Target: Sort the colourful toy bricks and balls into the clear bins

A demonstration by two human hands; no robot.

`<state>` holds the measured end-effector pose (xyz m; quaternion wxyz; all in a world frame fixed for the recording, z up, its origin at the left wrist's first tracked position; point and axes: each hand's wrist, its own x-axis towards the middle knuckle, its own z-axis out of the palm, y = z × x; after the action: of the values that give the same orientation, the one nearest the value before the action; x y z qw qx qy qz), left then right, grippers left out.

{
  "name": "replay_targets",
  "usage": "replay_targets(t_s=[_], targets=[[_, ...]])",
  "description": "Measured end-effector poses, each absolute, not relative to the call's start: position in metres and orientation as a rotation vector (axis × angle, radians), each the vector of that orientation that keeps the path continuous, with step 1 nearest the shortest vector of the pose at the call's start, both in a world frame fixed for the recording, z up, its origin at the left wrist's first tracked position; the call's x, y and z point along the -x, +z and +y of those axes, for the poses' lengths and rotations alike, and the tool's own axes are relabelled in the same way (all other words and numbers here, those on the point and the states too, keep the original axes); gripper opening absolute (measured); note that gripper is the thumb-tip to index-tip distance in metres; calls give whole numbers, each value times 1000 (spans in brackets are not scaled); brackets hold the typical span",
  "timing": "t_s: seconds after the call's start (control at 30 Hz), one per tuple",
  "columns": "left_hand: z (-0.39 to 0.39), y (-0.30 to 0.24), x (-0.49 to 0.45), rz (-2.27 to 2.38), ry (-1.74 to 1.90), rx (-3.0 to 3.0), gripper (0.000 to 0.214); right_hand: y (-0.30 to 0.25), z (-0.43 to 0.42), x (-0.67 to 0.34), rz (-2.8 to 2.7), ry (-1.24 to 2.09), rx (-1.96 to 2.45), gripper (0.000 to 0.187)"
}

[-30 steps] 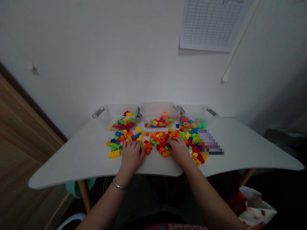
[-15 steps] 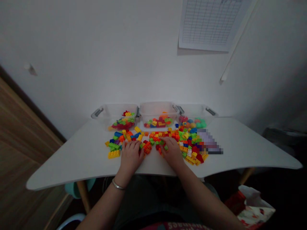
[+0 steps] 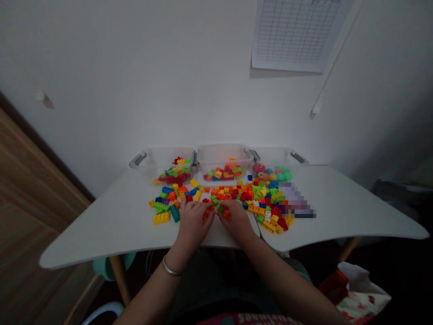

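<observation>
A heap of coloured toy bricks [image 3: 257,198] is spread across the white table [image 3: 111,221] in front of me. My left hand [image 3: 193,222] and my right hand [image 3: 237,220] rest close together at the near edge of the heap, fingers curled down among small red, orange and green bricks [image 3: 214,210]. What each hand grips is too small to name. A yellow brick [image 3: 161,218] and a teal brick [image 3: 175,213] lie just left of my left hand.
Three clear plastic bins stand in a row at the back by the wall: left [image 3: 158,160], middle [image 3: 221,155] and right [image 3: 277,158], each holding coloured pieces. A blurred patch [image 3: 297,203] lies right of the heap. A printed bag [image 3: 361,293] sits on the floor at right.
Both hands have drawn toward each other at the heap's near edge; the right hand slid left, the left slightly right. A teal brick now shows left of the left hand.
</observation>
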<state>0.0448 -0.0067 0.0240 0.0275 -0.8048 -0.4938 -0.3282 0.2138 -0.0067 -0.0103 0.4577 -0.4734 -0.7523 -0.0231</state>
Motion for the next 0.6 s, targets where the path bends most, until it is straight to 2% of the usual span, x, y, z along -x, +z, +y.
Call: replay_targets(t_s=[0.27,0.4,0.5,0.6], targets=[[7,26,-71,-1633,-975,2618,21,-7,-9,-218,-1858,-149,1219,9],[15,28,-69,-1683,-933,2513,21,-5,-9,-218,-1878,-157,1295,14],[33,37,-53,-1660,-1050,2433,21,-4,-9,-219,-1871,-133,1328,16],[60,55,-25,-1734,-1325,2337,27,-2,-10,-222,-1881,-92,1329,14]])
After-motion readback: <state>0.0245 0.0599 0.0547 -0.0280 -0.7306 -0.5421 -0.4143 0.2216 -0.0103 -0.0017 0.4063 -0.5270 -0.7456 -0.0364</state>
